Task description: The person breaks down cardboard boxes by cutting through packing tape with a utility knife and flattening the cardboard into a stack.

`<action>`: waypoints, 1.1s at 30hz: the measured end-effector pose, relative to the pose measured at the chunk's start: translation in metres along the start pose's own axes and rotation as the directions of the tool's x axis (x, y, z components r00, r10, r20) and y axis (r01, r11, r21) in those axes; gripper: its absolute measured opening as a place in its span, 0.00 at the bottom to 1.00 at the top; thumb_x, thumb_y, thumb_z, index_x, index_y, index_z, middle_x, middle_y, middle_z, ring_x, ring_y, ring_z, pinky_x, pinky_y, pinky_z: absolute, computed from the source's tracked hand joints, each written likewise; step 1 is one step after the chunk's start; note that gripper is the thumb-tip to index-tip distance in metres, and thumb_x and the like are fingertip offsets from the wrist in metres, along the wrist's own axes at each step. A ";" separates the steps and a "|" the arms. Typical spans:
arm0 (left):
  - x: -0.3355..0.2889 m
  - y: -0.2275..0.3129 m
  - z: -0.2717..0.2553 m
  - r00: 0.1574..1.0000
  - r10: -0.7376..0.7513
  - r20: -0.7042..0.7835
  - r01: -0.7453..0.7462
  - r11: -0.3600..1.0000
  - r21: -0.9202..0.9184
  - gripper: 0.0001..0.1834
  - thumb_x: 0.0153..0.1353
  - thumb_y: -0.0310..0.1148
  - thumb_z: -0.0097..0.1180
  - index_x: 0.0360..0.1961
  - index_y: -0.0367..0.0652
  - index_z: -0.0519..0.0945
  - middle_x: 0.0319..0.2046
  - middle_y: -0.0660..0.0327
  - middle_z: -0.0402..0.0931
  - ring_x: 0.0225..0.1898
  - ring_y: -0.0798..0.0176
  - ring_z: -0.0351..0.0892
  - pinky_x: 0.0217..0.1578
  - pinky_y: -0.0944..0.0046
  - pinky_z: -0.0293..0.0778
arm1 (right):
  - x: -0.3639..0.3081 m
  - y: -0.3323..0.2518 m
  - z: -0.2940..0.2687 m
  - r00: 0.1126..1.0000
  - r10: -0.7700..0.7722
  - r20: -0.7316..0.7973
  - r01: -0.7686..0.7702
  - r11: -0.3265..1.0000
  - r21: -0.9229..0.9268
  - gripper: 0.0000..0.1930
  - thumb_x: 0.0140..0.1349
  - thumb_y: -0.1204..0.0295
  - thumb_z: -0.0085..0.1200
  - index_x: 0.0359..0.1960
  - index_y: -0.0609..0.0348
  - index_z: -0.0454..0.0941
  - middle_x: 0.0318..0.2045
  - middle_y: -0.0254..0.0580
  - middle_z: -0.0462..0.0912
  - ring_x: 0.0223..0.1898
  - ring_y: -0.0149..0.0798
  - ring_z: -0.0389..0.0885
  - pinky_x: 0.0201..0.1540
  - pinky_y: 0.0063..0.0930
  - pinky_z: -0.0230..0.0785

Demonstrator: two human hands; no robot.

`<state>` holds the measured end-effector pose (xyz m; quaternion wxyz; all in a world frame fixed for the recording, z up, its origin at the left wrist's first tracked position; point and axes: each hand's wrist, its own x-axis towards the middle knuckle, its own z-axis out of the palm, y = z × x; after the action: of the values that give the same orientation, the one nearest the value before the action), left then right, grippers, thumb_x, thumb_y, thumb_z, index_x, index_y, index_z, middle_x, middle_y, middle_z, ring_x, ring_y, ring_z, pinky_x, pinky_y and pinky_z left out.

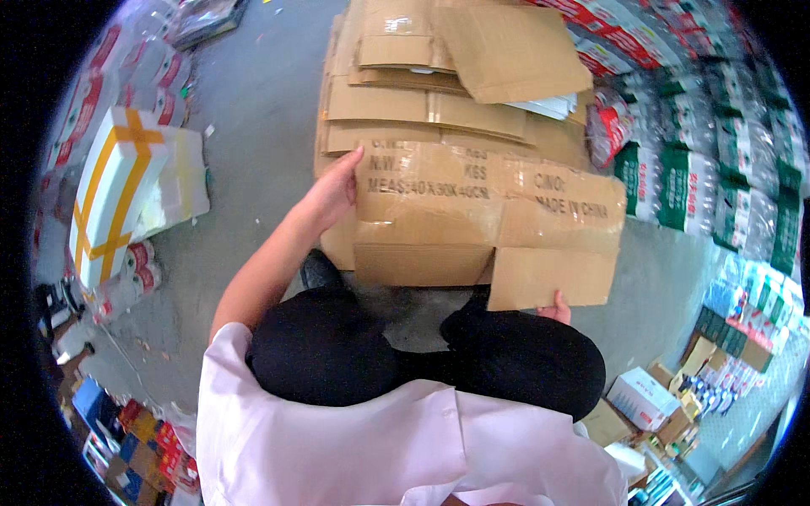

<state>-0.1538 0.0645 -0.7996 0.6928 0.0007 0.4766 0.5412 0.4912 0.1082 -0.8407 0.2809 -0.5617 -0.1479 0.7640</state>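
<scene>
A flattened brown cardboard box (pixel 430 207) with dark print and clear tape is held in front of my knees, its lower flaps folded toward me. My left hand (pixel 336 192) pinches its upper left edge, thumb on top. At the lower right flap, only the fingertips of my right hand (pixel 555 309) show, gripping the bottom edge; the rest of that hand is hidden. Just beyond lies a stack of flattened cardboard boxes (pixel 380 105), loosely piled on the grey floor. One loose cardboard sheet (pixel 515 55) rests askew on top of it.
Shrink-wrapped bottle packs (pixel 685 185) are piled along the right side, with a red and white bag (pixel 607 126) beside the stack. To the left stands a white foam box (pixel 114 202) with yellow tape. Small cartons (pixel 643 398) sit at the lower right.
</scene>
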 end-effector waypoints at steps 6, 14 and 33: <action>-0.001 0.029 0.011 0.973 0.051 -0.223 -0.003 0.978 0.208 0.27 0.78 0.45 0.52 0.68 0.37 0.71 0.59 0.54 0.82 0.61 0.58 0.82 0.60 0.52 0.79 | 0.009 0.021 0.006 0.965 0.257 -0.051 -0.253 0.965 0.069 0.28 0.77 0.49 0.53 0.67 0.56 0.74 0.57 0.44 0.86 0.49 0.43 0.86 0.45 0.38 0.81; 0.080 0.022 -0.073 0.998 0.068 0.016 -0.061 0.961 -0.271 0.22 0.80 0.43 0.51 0.67 0.44 0.76 0.58 0.61 0.85 0.60 0.58 0.83 0.62 0.52 0.78 | 0.023 0.036 0.027 0.999 0.016 0.034 -0.023 0.977 0.213 0.23 0.78 0.60 0.52 0.68 0.58 0.71 0.56 0.47 0.87 0.48 0.44 0.90 0.38 0.37 0.87; 0.086 0.082 0.004 0.878 0.453 -0.156 -0.466 0.883 -0.058 0.22 0.74 0.34 0.55 0.65 0.37 0.73 0.64 0.52 0.78 0.65 0.51 0.75 0.71 0.50 0.67 | 0.004 0.001 0.082 0.987 -0.143 -0.078 0.150 0.984 0.098 0.24 0.74 0.67 0.54 0.69 0.60 0.71 0.53 0.47 0.88 0.44 0.43 0.92 0.30 0.33 0.86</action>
<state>-0.2163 0.1654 -0.8121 0.5091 0.0439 0.4834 0.7108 0.4129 0.1175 -0.8180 0.3702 -0.5607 -0.1392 0.7274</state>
